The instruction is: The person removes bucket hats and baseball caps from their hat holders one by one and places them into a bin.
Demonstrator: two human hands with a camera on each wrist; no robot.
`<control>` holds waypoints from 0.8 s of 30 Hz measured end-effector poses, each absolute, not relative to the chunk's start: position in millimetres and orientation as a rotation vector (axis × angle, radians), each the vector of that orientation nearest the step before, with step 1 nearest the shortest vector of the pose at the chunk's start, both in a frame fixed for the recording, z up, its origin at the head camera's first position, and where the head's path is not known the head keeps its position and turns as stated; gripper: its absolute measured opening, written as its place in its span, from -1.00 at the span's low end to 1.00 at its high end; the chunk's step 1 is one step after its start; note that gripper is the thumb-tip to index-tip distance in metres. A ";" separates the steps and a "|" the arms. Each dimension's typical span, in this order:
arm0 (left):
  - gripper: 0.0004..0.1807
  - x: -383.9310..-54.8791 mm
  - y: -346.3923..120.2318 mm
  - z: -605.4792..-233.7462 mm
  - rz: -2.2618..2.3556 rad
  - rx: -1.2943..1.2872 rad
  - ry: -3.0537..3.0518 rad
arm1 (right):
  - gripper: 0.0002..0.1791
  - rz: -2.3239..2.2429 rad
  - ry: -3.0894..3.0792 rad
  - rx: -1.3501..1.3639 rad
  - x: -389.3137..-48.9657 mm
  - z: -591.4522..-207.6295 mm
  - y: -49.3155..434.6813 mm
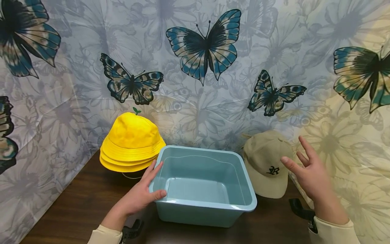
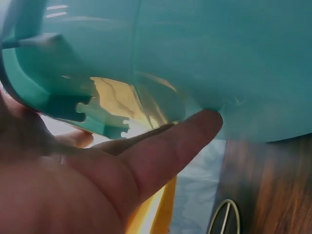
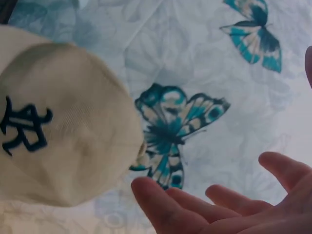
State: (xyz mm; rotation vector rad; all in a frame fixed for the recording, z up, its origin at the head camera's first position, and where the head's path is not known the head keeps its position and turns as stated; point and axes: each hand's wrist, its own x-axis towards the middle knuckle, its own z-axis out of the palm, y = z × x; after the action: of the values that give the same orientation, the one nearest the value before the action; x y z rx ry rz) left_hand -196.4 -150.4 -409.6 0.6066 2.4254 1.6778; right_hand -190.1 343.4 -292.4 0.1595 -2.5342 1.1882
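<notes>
A light blue plastic basin stands at the middle of the table in the head view, with nothing lying in it. At its left rim, my left hand touches it with fingers extended and the thumb by the front left corner. In the left wrist view, a fingertip of that left hand meets the basin's shiny wall. My right hand is raised in the air, fingers spread and holding nothing. Just left of it is a beige baseball cap with dark lettering, also visible in the right wrist view.
Stacked yellow bucket hats sit behind and left of the basin, a green sprout on top. The dark wooden table meets a butterfly-patterned cloth behind. A thin cord loop hangs below the hats.
</notes>
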 end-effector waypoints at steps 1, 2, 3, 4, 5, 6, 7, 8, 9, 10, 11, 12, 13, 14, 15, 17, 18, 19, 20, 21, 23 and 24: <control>0.00 -196.7 -150.1 -410.1 1.677 0.607 2.430 | -0.07 1.177 -2.546 0.142 -193.3 -291.1 346.4; -0.01 -196.9 -150.0 -410.7 1.674 0.608 2.438 | -0.07 1.171 -2.554 0.126 -196.8 -290.0 349.2; -0.02 -197.1 -149.9 -411.1 1.672 0.609 2.447 | -0.07 1.169 -2.566 0.109 -200.3 -289.2 351.8; -0.02 -197.2 -149.9 -411.5 1.669 0.610 2.456 | -0.06 1.174 -2.575 0.099 -204.0 -288.6 354.2; -0.03 -197.3 -150.0 -411.9 1.666 0.609 2.462 | -0.05 1.170 -2.588 0.087 -207.9 -288.2 356.5; -0.03 -197.3 -150.1 -412.1 1.665 0.604 2.464 | -0.04 1.181 -2.597 0.080 -211.6 -287.8 358.5; -0.03 -197.3 -150.0 -412.2 1.664 0.598 2.463 | -0.03 1.187 -2.606 0.075 -215.6 -287.7 360.6; -0.03 -197.1 -149.9 -412.2 1.659 0.589 2.465 | -0.02 1.190 -2.618 0.068 -219.4 -287.3 362.4; -0.03 -196.8 -149.7 -411.8 1.657 0.577 2.464 | 0.00 1.188 -2.634 0.061 -223.2 -286.7 364.2; -0.02 -196.3 -149.6 -411.6 1.657 0.564 2.461 | 0.01 1.176 -2.652 0.053 -226.7 -285.6 365.4; -0.02 -195.9 -149.5 -411.3 1.656 0.552 2.459 | 0.03 1.162 -2.672 0.044 -230.3 -284.4 366.3; -0.01 -195.4 -149.4 -410.9 1.653 0.541 2.461 | 0.04 1.157 -2.689 0.035 -233.9 -283.0 366.8; -0.01 -195.0 -149.2 -410.5 1.651 0.532 2.463 | 0.06 1.146 -2.708 0.026 -237.3 -281.5 366.9; 0.00 -194.8 -149.1 -410.1 1.649 0.527 2.466 | 0.07 1.128 -2.727 0.018 -240.6 -279.9 367.0; 0.00 -194.5 -148.9 -410.0 1.649 0.524 2.467 | 0.09 1.112 -2.742 0.013 -244.0 -278.4 366.8; 0.01 -194.4 -148.5 -410.1 1.647 0.523 2.471 | 0.12 1.090 -2.764 0.007 -250.2 -275.8 366.0; 0.01 -194.3 -148.4 -410.3 1.649 0.523 2.469 | 0.13 1.077 -2.774 0.002 -253.1 -274.9 365.4; 0.01 -194.2 -148.3 -410.5 1.650 0.522 2.468 | 0.14 1.064 -2.783 -0.003 -255.8 -274.1 364.8; 0.01 -194.1 -148.2 -410.8 1.651 0.521 2.467 | 0.15 1.056 -2.790 -0.005 -258.6 -273.7 364.4; 0.01 -194.0 -148.2 -411.0 1.652 0.517 2.464 | 0.15 1.050 -2.795 -0.007 -261.2 -273.5 363.7; 0.01 -193.9 -148.4 -411.0 1.655 0.510 2.461 | 0.16 1.038 -2.810 -0.013 -265.7 -273.6 362.6; 0.01 -193.8 -148.6 -411.0 1.658 0.504 2.458 | 0.16 1.031 -2.818 -0.017 -267.6 -274.0 362.1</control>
State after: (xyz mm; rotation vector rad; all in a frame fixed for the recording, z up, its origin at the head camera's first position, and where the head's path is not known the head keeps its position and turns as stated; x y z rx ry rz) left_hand -193.8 -148.6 -411.0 0.5041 2.4576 1.6577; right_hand -267.6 362.1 -274.0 -0.0166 -2.8182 1.0313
